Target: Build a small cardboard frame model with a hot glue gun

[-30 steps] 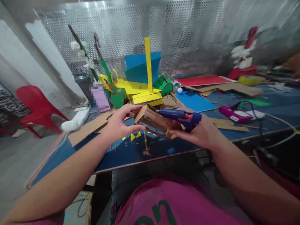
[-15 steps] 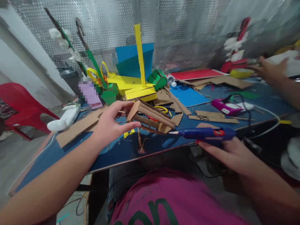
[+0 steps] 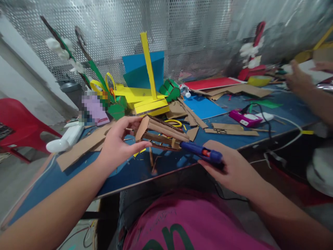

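Observation:
My left hand [image 3: 117, 144] pinches the left end of a brown cardboard frame [image 3: 159, 133] and holds it just above the blue table [image 3: 130, 168]. My right hand [image 3: 231, 166] grips a blue glue gun [image 3: 202, 152] with an orange trigger. The gun's nozzle touches the right end of the cardboard frame. Small yellow paper bits lie on the table under the frame.
Yellow, green and blue paper constructions [image 3: 145, 93] stand at the back by a perforated metal wall. Cardboard scraps [image 3: 229, 129], a blue sheet [image 3: 204, 106], a purple device [image 3: 246, 118] with cables lie to the right. Another person's hand [image 3: 299, 81] works at far right. A red chair [image 3: 18, 123] stands left.
My right hand pulled the glue gun away to the right and down, then brought it back so its tip meets the frame's right end. The other person's hand came into view.

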Available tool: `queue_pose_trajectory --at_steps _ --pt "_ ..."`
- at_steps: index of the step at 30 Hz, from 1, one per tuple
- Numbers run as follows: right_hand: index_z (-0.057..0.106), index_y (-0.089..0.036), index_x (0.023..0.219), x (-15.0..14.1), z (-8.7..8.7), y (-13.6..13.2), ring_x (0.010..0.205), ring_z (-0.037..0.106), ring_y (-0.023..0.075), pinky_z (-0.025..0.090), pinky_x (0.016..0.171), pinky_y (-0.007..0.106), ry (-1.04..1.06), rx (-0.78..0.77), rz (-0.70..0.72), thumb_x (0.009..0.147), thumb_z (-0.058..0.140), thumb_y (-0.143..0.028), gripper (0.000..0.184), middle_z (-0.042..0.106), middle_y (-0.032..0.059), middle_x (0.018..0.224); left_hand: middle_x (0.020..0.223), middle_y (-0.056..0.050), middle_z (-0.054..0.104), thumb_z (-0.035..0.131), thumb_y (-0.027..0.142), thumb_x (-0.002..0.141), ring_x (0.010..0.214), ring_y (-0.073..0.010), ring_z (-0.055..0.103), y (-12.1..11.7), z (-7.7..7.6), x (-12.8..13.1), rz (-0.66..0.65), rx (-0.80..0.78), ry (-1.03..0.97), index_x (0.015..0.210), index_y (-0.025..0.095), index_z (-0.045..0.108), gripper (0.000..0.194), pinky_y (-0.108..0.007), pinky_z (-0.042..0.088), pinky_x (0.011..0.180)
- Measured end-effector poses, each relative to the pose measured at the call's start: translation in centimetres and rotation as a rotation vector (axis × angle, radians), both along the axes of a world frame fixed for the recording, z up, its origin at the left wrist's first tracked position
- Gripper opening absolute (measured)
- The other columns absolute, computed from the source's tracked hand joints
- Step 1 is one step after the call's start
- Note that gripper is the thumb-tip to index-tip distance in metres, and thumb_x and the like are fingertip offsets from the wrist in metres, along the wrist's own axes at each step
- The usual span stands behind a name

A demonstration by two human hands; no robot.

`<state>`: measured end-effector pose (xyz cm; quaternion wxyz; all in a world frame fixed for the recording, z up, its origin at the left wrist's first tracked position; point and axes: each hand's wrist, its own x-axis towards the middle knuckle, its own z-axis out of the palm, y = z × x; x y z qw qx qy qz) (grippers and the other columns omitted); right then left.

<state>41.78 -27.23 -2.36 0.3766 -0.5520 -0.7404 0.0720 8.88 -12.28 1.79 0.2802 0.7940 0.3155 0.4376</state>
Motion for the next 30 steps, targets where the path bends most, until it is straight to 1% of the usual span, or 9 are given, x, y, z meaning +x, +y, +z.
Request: queue_pose_trajectory --at_steps 3,6,8,13,15,19,24,27,30 --pt "0.065 -0.026 0.092 -1.0 -0.3 0.7 0.084 0.068 0.0283 0.053 0.074 0.04 -0.104 0.029 -0.01 0.104 0.069 -0.037 0.016 0.071 0.0061 0.09 0.126 -0.01 0.075 0.103 0.047 0.074 0.11 -0.0281 0.072 -0.5 -0.1 0.1 -0.004 0.017 0.001 0.139 0.024 0.072 0.075 -0.041 0.06 0.099" --pt "0.07 -0.023 0.098 -1.6 -0.4 1.3 0.095 0.071 0.0323 0.057 0.083 0.045 -0.202 -0.012 -0.012 0.107 0.065 -0.034 0.016 0.075 0.0104 0.1 0.124 -0.009 0.074 0.103 0.047 0.074 0.106 -0.0272 0.071 -1.1 -0.2 0.3 0.001 0.026 0.007 0.137 0.025 0.072 0.074 -0.041 0.06 0.097" --pt "0.071 -0.021 0.099 -1.9 -0.4 1.5 0.099 0.072 0.0333 0.057 0.085 0.046 -0.251 -0.039 -0.036 0.108 0.062 -0.034 0.018 0.076 0.0119 0.103 0.121 -0.008 0.073 0.104 0.048 0.073 0.103 -0.026 0.071 -1.3 -0.3 0.4 0.003 0.024 0.004 0.136 0.026 0.072 0.074 -0.04 0.059 0.093" --pt "0.066 -0.023 0.097 -2.4 -0.3 1.3 0.095 0.073 0.0327 0.055 0.076 0.043 -0.355 -0.037 -0.123 0.109 0.059 -0.035 0.018 0.073 0.0098 0.1 0.117 -0.008 0.074 0.105 0.056 0.07 0.097 -0.025 0.071 -1.6 -0.5 0.9 0.004 0.039 -0.023 0.131 0.026 0.073 0.076 -0.039 0.06 0.084" --pt "0.064 -0.025 0.098 -2.5 -0.2 1.1 0.095 0.073 0.0322 0.054 0.075 0.042 -0.395 -0.042 -0.142 0.109 0.059 -0.034 0.016 0.072 0.0085 0.1 0.114 -0.008 0.074 0.105 0.058 0.069 0.093 -0.0236 0.07 -1.7 -0.5 1.1 -0.007 0.068 -0.032 0.13 0.026 0.073 0.076 -0.038 0.059 0.081" --pt "0.059 -0.026 0.097 -2.6 0.0 0.7 0.09 0.073 0.0302 0.051 0.07 0.039 -0.467 -0.025 -0.155 0.108 0.058 -0.033 0.013 0.07 0.0065 0.096 0.113 -0.007 0.075 0.106 0.058 0.068 0.094 -0.0234 0.071 -1.9 -0.3 1.4 -0.021 0.139 -0.046 0.127 0.025 0.072 0.076 -0.036 0.058 0.078" --pt "0.059 -0.025 0.104 -2.5 0.0 0.7 0.088 0.075 0.0312 0.051 0.067 0.038 -0.537 0.026 -0.171 0.107 0.058 -0.029 0.006 0.071 0.0071 0.098 0.114 -0.008 0.077 0.106 0.06 0.067 0.094 -0.0231 0.072 -2.1 -0.1 1.5 -0.03 0.17 -0.053 0.125 0.024 0.072 0.075 -0.035 0.058 0.078" --pt "0.059 -0.025 0.103 -2.5 -0.1 0.7 0.086 0.075 0.0315 0.05 0.064 0.038 -0.565 0.051 -0.181 0.106 0.059 -0.028 0.004 0.07 0.0069 0.097 0.115 -0.008 0.077 0.104 0.064 0.068 0.095 -0.0238 0.073 -2.0 -0.1 1.5 -0.026 0.173 -0.052 0.125 0.024 0.072 0.076 -0.036 0.059 0.079" --pt "0.059 -0.025 0.103 -2.5 -0.2 0.6 0.083 0.075 0.0309 0.049 0.062 0.038 -0.581 0.047 -0.181 0.105 0.059 -0.027 0.003 0.071 0.007 0.097 0.116 -0.009 0.077 0.104 0.064 0.069 0.097 -0.0243 0.073 -2.0 -0.2 1.4 -0.029 0.172 -0.045 0.125 0.024 0.072 0.076 -0.036 0.059 0.079"
